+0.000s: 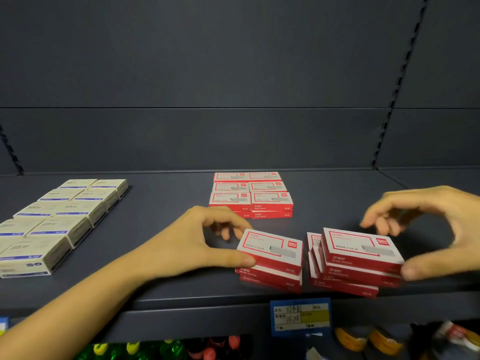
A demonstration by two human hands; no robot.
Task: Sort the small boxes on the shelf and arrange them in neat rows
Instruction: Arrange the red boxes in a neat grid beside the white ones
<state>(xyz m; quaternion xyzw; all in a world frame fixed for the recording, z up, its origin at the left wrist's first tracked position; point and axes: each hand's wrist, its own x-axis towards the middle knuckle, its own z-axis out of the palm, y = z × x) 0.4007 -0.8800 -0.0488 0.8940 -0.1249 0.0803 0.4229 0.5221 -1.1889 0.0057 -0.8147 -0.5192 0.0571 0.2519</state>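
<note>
Looking down at the dark shelf (168, 203), you have two stacks of red-and-white small boxes at its near edge, right of centre.

Your left grip (192, 242) holds the left stack (270, 258) by its top box. The thumb lies on the near left corner and the curled fingers sit at the far left corner. The boxes under that top one are slightly out of line.

Your right grip (441, 229) arches wide over the right stack (361, 258). The thumb touches its near right corner. The fingertips are at the far edge, but they are blurred and you cannot tell whether they make contact. This stack is fanned, with the lower boxes showing out to the left and near sides.

The two stacks stand just beside each other with a narrow gap between them.

Farther back, between your hands, a tidy block of the same red boxes (250, 194) sits in two columns, apart from both stacks. Well to the left, white boxes with blue stripes (59, 222) lie in two straight rows running from near to far.

A blue price tag (300, 317) hangs on the shelf's front lip below the stacks.
</note>
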